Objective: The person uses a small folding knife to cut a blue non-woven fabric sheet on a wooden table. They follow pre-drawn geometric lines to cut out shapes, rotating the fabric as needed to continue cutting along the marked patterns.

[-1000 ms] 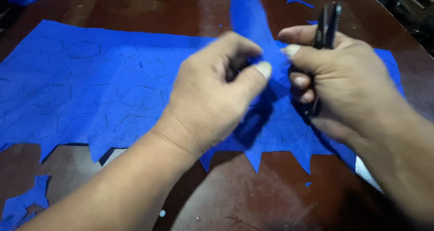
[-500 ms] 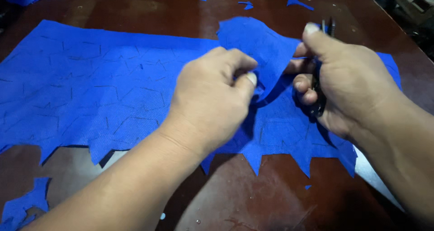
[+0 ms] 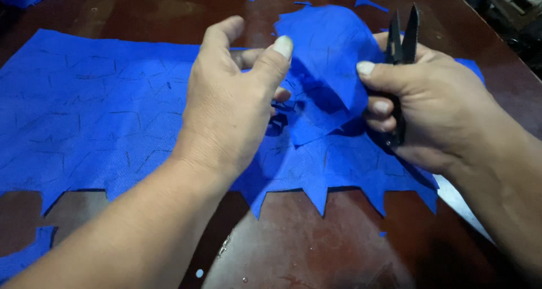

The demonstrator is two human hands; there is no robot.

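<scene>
— Both hands are being held over the middle of the frame. What is being gripped by each?

— A blue fabric piece (image 3: 324, 68) is being lifted at centre top. The left hand (image 3: 231, 105) is being kept partly curled, thumb raised and fingers bent behind the piece's left edge; whether the cloth is actually being pinched there cannot be told. The right hand (image 3: 429, 105) is being closed around black thread snips (image 3: 402, 37), whose two pointed blades are being held upright and slightly parted above the knuckles, while its thumb is being pressed onto the piece's right edge.

— How is the piece looking?

— It is being seen as a rounded, crumpled flap of bright blue non-woven cloth, marked with thin dark pen lines, its lower corner hanging down over the blue sheet (image 3: 101, 114) beneath.

— And the sheet?

— It is being spread flat across the dark brown table (image 3: 316, 249), from the left edge of the frame to the right, under both hands. Pen-drawn outlines are being shown all over it, and its lower edge is being seen cut into a row of pointed teeth.

— Anything else lying about?

— Blue offcuts (image 3: 22, 252) are being seen at the lower left, and smaller scraps (image 3: 370, 2) along the top edge. No packages, readable labels or containers are being made out.
</scene>
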